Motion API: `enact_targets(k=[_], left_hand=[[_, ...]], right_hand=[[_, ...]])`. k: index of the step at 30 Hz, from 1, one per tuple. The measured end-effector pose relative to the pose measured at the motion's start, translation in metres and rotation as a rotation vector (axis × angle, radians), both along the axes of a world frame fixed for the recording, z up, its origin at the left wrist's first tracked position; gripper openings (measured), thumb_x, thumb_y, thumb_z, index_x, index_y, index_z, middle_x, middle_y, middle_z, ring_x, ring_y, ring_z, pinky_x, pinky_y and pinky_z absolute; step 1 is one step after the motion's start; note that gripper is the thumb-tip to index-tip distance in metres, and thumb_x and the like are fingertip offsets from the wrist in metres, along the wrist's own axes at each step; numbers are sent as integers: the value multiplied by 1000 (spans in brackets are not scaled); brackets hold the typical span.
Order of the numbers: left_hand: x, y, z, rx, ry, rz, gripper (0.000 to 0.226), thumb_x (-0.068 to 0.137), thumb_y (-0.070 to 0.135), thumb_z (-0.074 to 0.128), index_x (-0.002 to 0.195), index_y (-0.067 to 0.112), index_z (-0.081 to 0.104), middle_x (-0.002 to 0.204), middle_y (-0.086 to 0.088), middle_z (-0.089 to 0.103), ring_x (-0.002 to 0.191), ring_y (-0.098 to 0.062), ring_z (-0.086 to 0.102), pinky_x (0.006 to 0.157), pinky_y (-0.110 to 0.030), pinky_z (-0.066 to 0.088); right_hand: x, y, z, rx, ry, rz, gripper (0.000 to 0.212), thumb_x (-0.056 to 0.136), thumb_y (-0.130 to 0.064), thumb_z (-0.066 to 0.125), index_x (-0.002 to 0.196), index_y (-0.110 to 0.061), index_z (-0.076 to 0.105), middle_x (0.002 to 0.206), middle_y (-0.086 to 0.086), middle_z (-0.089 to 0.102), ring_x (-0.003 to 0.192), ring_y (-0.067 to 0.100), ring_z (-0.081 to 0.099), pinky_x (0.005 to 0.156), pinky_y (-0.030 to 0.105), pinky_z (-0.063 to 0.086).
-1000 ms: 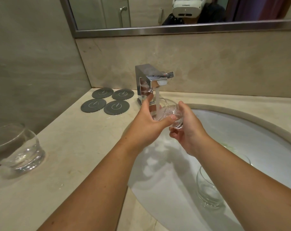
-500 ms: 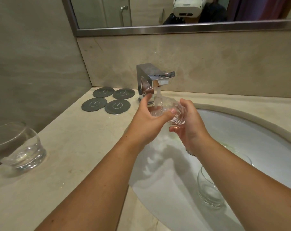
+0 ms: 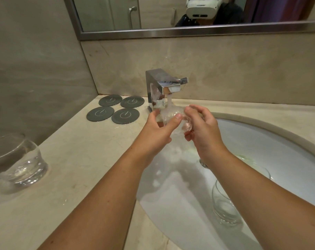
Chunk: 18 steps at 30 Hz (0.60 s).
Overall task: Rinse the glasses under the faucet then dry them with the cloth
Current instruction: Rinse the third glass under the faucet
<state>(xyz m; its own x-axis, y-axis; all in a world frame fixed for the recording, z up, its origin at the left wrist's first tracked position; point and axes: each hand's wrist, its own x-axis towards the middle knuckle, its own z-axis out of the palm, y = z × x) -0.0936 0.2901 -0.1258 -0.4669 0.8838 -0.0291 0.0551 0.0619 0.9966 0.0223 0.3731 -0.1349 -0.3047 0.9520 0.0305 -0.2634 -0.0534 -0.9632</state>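
Observation:
A clear glass is tilted under the running stream of the chrome faucet, and water splashes over it. My left hand grips its left side with thumb and fingers. My right hand holds its right side, fingers curled round the base. A second glass stands in the white sink basin, partly behind my right forearm. A third glass stands on the counter at the far left. No cloth is in view.
Several dark round coasters lie on the beige counter left of the faucet. A mirror hangs above the stone backsplash. The sink drain shows under my right wrist.
Both hands have lifted the glass closer under the spout and turned it; the water now splashes over its outside. My right fingers have shifted over the top of the glass.

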Motion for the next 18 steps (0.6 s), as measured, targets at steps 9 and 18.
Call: enact_targets(k=[9,18], left_hand=[[-1,0,4,40,-76,47,65,99,39,75,154,28,42,132,-1,72,112,-15,75,91,-35,62],[1,-6,9,130,99,2,95,76,32,88,156,39,38,140,8,58,124,-15,70,111,-47,55]], right_hand=[[-2,-1,-2,14,-2,23,27,98,-32,73,123,-24,66,97,2,72,65,17,59,54,32,47],[-1,1,-1,-194,26,165,46,100,-51,66,120,-9,71,86,8,68,50,15,50,45,28,37]])
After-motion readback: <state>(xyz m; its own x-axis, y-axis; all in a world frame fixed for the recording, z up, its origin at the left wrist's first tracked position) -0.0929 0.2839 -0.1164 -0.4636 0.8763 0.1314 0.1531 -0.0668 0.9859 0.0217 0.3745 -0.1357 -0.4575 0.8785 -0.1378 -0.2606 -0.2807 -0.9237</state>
